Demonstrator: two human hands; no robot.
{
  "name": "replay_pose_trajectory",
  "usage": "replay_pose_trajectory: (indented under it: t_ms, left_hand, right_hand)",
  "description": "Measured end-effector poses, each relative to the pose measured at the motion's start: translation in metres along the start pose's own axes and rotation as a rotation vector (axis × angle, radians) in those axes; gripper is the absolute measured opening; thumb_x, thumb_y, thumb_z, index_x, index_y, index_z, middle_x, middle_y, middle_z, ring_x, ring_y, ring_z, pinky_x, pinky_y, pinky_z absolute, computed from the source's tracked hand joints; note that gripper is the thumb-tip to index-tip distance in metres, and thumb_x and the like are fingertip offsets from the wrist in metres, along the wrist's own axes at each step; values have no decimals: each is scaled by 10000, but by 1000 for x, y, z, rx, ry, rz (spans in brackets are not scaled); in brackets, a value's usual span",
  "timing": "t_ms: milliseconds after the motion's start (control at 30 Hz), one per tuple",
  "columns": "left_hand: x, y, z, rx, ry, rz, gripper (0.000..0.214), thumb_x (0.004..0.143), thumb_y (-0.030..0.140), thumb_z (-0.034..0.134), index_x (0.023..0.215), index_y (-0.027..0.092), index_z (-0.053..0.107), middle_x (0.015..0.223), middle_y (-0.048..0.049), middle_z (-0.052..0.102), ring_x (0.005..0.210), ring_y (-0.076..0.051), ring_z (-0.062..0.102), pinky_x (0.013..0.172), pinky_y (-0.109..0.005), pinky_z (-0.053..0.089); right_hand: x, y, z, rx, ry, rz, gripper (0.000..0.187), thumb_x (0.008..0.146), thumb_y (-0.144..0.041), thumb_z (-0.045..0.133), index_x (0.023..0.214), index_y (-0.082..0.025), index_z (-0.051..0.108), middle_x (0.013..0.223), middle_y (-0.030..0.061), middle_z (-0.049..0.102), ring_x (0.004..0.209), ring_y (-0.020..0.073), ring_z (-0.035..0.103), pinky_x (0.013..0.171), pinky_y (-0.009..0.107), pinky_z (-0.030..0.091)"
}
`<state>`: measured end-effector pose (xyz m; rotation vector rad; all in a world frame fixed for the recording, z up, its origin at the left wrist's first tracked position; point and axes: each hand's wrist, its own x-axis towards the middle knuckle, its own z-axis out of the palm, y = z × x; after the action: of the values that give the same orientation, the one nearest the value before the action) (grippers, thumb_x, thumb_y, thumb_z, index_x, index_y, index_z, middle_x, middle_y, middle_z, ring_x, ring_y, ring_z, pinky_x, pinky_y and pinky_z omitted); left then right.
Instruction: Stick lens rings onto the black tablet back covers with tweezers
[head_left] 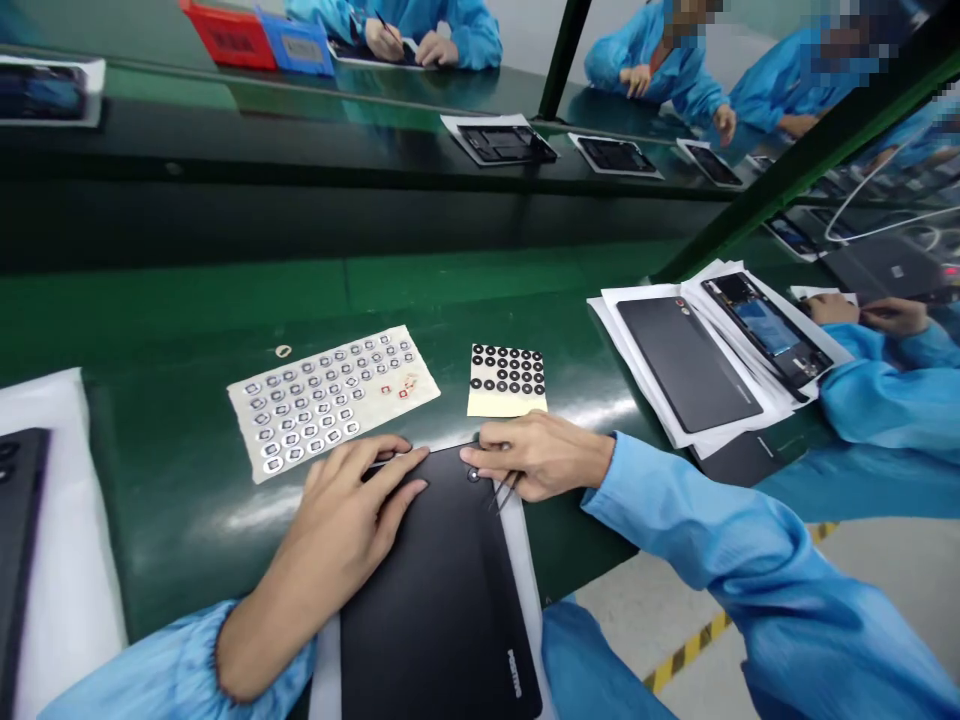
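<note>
A black tablet back cover [442, 600] lies in front of me on a white sheet, its camera hole [473, 475] near the top right corner. My left hand [352, 510] rests at the top left of the cover, fingers stretched over its upper edge. My right hand [536, 455] is at the top right corner, with a fingertip touching the cover just above the camera hole. Tucked in that hand is a pair of dark tweezers [507, 490], prongs pointing down toward me. Beyond the hands lie a sheet of ring stickers [322, 400] and a smaller sheet of black round stickers [508, 375].
At left, another dark tablet [19, 560] lies on white sheets. To the right, a tablet back [686, 360] and an opened tablet [769, 330] sit on paper beside a co-worker's hands [862, 312]. More tablets [506, 143] line the raised shelf. A green post [780, 170] slants at right.
</note>
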<state>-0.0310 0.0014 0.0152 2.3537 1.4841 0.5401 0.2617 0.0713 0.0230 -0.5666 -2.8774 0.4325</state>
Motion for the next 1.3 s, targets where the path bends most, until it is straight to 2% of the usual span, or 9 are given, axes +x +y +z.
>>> replay_pose_trajectory:
  t_ms: [167, 433, 533, 633, 733, 800, 933, 1067, 1300]
  left_hand:
    - [-30, -21, -15, 77, 98, -137, 393, 1024, 390, 496, 1370, 248, 617, 1276, -121, 637, 1151, -326, 590, 1016, -488, 456]
    - [-42, -28, -28, 34, 32, -312, 261, 1009, 452, 525, 1075, 257, 685, 1066, -59, 653, 991, -255, 620, 880, -384, 465]
    - [-32, -23, -30, -138, 11, -408, 249, 978, 481, 557, 973, 248, 647, 932, -26, 663, 850, -219, 629, 761, -338, 469]
    - [-28, -12, -30, -610, 83, -606, 313, 958, 560, 571, 1003, 253, 612, 786, 16, 644, 673, -170, 609, 597, -273, 459]
    - [-27, 1, -31, -1086, 48, -798, 446, 898, 588, 671, 1232, 305, 586, 774, 30, 687, 654, -180, 667, 593, -275, 543]
    - [-26, 6, -30, -1214, -32, -850, 659, 802, 546, 801, 1368, 322, 549, 874, -4, 760, 760, -234, 740, 674, -340, 617]
    - [-25, 6, -26, -1250, -105, -849, 646, 723, 548, 864, 1255, 224, 693, 1080, -102, 796, 952, -306, 770, 812, -395, 649]
    - [-26, 0, -21, -1258, -100, -843, 636, 715, 538, 877, 1246, 228, 716, 1135, -104, 793, 965, -298, 773, 826, -371, 650]
    - [-32, -1, -15, -1270, -55, -827, 587, 783, 510, 840, 1292, 258, 689, 1144, -80, 790, 966, -268, 766, 832, -343, 639]
  right_hand:
    - [-14, -25, 17, 158, 293, 333, 383, 1042, -314, 534, 1408, -217, 592, 1075, 62, 617, 805, 132, 593, 684, 256, 491]
    - [-5, -37, 10, 370, 307, 582, 157, 929, -268, 680, 1080, -231, 699, 1045, 24, 679, 867, 151, 645, 760, 267, 506]
    - [-10, -35, 7, 400, 372, 565, 268, 946, -283, 661, 1205, -222, 693, 1135, 70, 683, 975, 191, 656, 871, 329, 527]
    - [-15, -36, 4, 545, 455, 597, 324, 981, -374, 634, 1246, -197, 694, 1180, 103, 698, 1095, 232, 649, 971, 384, 515]
    - [-15, -41, 1, 946, 383, 739, 402, 976, -532, 618, 1117, -169, 718, 803, 25, 674, 689, 143, 609, 627, 263, 500]
    - [-13, -46, -1, 1258, 299, 844, 446, 932, -600, 652, 989, -159, 688, 566, -75, 465, 443, 67, 345, 423, 204, 274]
    - [-7, -58, -4, 1546, 289, 917, 458, 836, -588, 774, 795, -175, 581, 513, -129, 309, 422, 30, 156, 405, 210, 105]
    - [0, -64, -1, 1541, 335, 959, 477, 800, -570, 806, 705, -185, 540, 505, -119, 329, 427, 32, 204, 405, 199, 141]
    - [12, -65, 15, 1325, 558, 900, 345, 782, -452, 821, 703, -141, 695, 736, 23, 671, 682, 130, 590, 655, 254, 478]
